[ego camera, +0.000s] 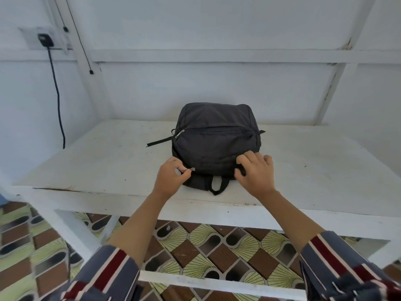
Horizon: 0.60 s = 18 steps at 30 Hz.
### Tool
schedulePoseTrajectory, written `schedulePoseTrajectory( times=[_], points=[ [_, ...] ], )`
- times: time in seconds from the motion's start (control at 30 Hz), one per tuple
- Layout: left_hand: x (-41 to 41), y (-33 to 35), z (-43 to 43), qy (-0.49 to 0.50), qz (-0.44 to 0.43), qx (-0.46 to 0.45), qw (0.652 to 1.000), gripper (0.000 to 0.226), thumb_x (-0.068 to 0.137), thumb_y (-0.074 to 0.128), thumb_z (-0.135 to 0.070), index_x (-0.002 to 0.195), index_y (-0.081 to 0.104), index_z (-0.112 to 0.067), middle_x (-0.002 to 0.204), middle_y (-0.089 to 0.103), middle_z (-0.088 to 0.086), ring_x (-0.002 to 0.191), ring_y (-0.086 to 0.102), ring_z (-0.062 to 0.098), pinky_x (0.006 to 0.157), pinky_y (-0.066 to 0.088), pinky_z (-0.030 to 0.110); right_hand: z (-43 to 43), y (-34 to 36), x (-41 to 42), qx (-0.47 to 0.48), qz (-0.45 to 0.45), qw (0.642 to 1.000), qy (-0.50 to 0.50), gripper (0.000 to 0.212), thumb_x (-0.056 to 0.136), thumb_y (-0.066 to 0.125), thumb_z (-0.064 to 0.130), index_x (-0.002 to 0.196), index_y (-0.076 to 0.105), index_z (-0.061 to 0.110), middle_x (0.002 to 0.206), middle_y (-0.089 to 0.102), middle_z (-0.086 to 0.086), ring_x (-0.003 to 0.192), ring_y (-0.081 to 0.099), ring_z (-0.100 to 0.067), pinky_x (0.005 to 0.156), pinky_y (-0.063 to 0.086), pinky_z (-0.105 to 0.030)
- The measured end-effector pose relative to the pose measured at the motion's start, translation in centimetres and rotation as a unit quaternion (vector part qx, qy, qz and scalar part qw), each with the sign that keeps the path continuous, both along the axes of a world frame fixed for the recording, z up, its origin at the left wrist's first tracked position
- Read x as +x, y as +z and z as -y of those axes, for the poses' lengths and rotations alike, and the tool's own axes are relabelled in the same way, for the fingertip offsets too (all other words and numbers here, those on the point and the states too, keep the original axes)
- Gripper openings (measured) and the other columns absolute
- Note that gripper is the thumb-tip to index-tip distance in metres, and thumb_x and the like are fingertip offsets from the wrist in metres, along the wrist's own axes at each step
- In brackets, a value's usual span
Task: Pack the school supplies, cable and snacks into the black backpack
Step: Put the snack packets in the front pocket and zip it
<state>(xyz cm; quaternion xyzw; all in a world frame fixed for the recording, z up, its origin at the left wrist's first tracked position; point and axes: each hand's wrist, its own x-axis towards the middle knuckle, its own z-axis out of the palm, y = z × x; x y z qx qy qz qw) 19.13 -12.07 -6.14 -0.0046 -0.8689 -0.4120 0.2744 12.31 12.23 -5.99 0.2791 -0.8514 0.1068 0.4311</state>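
Lying flat on the white table [97, 161], the backpack [214, 137] sits mid-top, its carry loop [217, 186] pointing toward the person at 6 o'clock. The left hand [170, 178] pinches a zip pull [191, 169] between thumb and forefinger at the backpack's 7 o'clock corner. The right hand [256, 172] grips the fabric edge at 5 o'clock, fingers curled over it and thumb underneath. A strap [159, 141] trails out at 9 o'clock. On the wall, far off at 10 o'clock, a plug [45, 39] feeds a hanging cord [57, 94].
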Motion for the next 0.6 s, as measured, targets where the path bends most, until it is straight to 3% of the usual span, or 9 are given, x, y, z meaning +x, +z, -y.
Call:
schedulePoseTrajectory(
  times=[0.13,0.23,0.33,0.4,0.5,0.6],
  points=[
    [-0.7,0.5,0.3,-0.03,0.002,-0.01,0.999,0.018,0.076,0.07,-0.001,0.063,0.057,-0.003,0.075,0.056,0.014,0.067,0.051,0.019,0.059,0.035,0.009,5.6,1.3,1.5,0.117,-0.021,0.989,0.087,0.049,0.063,0.076,0.041,0.106,0.065,0.02,0.1,0.063,0.0,0.084,0.059,-0.02,0.077,0.031,-0.032],
    [-1.3,0.4,1.6,-0.055,0.028,-0.036,0.997,0.016,0.078,0.071,-0.008,0.067,0.059,-0.011,0.076,0.056,0.007,0.068,0.051,0.014,0.059,0.036,0.011,8.7,0.6,0.5,0.157,-0.007,0.986,0.063,0.027,0.061,0.081,0.032,0.083,0.069,0.02,0.082,0.062,0.002,0.071,0.058,-0.019,0.074,0.028,-0.03],
    [-2.2,0.2,3.2,-0.056,0.051,-0.044,0.996,0.021,0.08,0.071,-0.016,0.067,0.055,-0.021,0.075,0.053,-0.005,0.07,0.051,0.009,0.063,0.04,0.022,8.8,-0.5,-0.4,0.128,-0.025,0.987,0.095,0.003,0.077,0.065,0.017,0.075,0.066,0.015,0.073,0.06,0.0,0.061,0.055,-0.019,0.075,0.029,-0.03],
    [-3.0,0.0,4.6,-0.044,0.06,-0.025,0.997,0.022,0.08,0.072,-0.017,0.067,0.054,-0.022,0.074,0.053,-0.007,0.071,0.053,0.011,0.064,0.041,0.025,8.5,-1.0,-0.3,0.093,-0.04,0.988,0.118,0.015,0.084,0.053,0.016,0.077,0.065,0.012,0.073,0.061,-0.001,0.059,0.054,-0.019,0.076,0.031,-0.029],
    [-4.0,0.0,6.8,0.007,0.079,0.01,0.997,0.024,0.081,0.07,-0.022,0.067,0.051,-0.022,0.079,0.056,-0.004,0.075,0.056,0.017,0.068,0.045,0.033,8.4,-1.1,-0.1,0.064,-0.031,0.989,0.131,0.019,0.086,0.05,0.017,0.078,0.065,0.011,0.073,0.061,-0.002,0.058,0.053,-0.019,0.075,0.032,-0.029],
    [-5.3,0.5,8.2,0.084,0.114,0.011,0.99,0.023,0.085,0.066,-0.029,0.07,0.049,-0.022,0.091,0.057,-0.006,0.082,0.054,0.015,0.071,0.038,0.028,8.5,-1.0,-0.1,0.052,0.011,0.988,0.148,0.019,0.086,0.049,0.018,0.077,0.064,0.01,0.071,0.059,-0.001,0.057,0.052,-0.018,0.07,0.032,-0.026]
  ],
)
